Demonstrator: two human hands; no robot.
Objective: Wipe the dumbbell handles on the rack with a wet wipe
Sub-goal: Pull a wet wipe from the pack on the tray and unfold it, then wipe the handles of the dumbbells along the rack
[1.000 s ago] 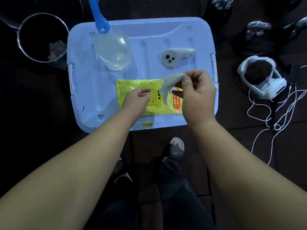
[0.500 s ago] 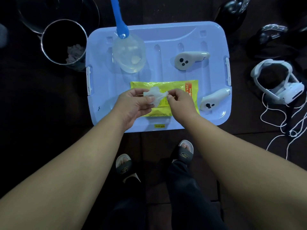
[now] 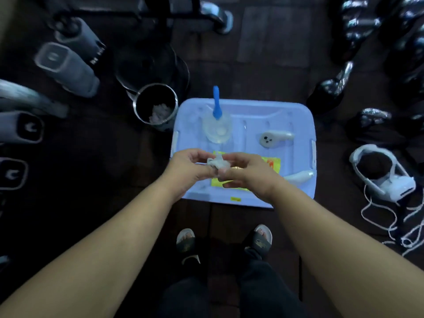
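Note:
A crumpled white wet wipe is pinched between my left hand and my right hand, held above the yellow wipe pack that lies on a pale blue bin lid. Grey dumbbells lie on a rack at the left, their ends facing me. Shiny black dumbbells sit at the upper right. Most of the wipe pack is hidden under my hands.
On the lid lie a clear ladle with a blue handle and two white controllers. A metal bin with used wipes stands left of the lid. A white headset with cables lies on the dark floor at the right.
The view has pulled back and tilted up, showing the dumbbells at the left. Both hands have lifted the wipe off the pack and bunched it between them.

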